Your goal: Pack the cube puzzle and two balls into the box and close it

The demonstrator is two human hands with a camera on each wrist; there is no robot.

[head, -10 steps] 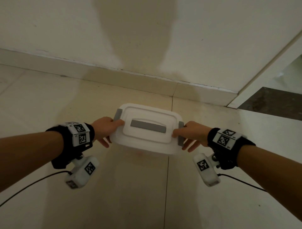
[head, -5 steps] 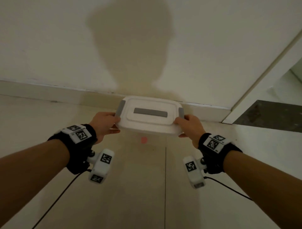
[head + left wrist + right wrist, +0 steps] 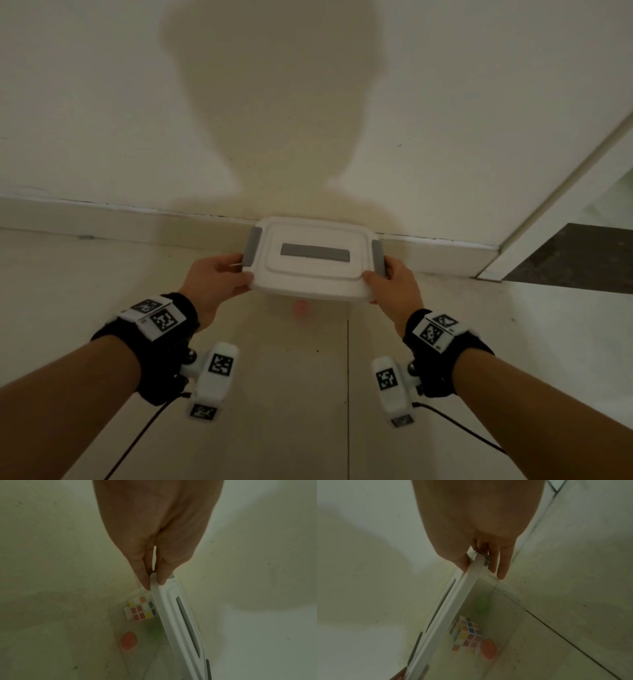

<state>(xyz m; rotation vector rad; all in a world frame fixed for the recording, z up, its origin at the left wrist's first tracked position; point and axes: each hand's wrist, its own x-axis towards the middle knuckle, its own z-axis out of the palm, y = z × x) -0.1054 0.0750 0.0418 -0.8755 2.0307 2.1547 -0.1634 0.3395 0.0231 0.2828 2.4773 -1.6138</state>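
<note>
A: Status on the box?

B: We see it held up off the floor, lid on, approx. level, in front of the wall w/ its skirting board. Lid is white, w/ a grey bar across the middle and a grey clip at each short end.

A: Hands?

B: Left hand grips the left end: thumb on the lid's corner, fingers pressed together under the rim. Right hand mirrors it on the right end; thumb on top, fingers together beneath, beside the right clip. We can't tell whether either clip is latched.

A: Contents?

B: Via both wrist views we look through the clear wall. Cube puzzle sits inside, close to the left end. Orange ball lies near it on the box bottom; green ball shows blurred, nearer the right end. In the head view only a faint orange spot shows below the lid's front edge.

A: Anything else?

B: Black wrist straps w/ coded marker tags, white camera units hanging under both wrists, cables trailing back. A person's shadow falls on the wall above the box. Door frame at right, dark floor patch beyond it.
</note>
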